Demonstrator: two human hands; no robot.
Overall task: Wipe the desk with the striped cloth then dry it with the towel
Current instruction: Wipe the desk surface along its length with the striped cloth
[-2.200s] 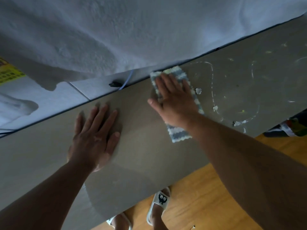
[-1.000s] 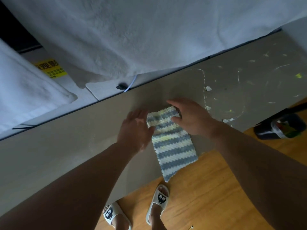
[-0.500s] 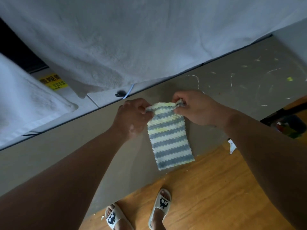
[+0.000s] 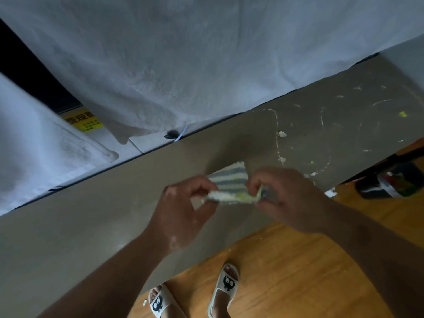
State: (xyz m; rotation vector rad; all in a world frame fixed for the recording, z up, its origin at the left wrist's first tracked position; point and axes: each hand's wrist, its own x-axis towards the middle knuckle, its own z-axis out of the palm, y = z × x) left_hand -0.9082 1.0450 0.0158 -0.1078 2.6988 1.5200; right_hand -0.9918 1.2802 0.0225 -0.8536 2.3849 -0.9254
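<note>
Your 2 hands share the striped cloth (image 4: 230, 181). Your left hand (image 4: 183, 210) pinches 1 end between curled fingers and thumb, and your right hand (image 4: 286, 200) grips the other end the same way. The cloth spans the gap between your fingertips, bunched and folded, over the desk (image 4: 91, 214) near its front edge. Just beyond your right fingers, white smears (image 4: 277, 131) and crumbs mark the desk. Well past both sets of fingers, the white towel (image 4: 183, 65) lies beyond the desk's far edge.
</note>
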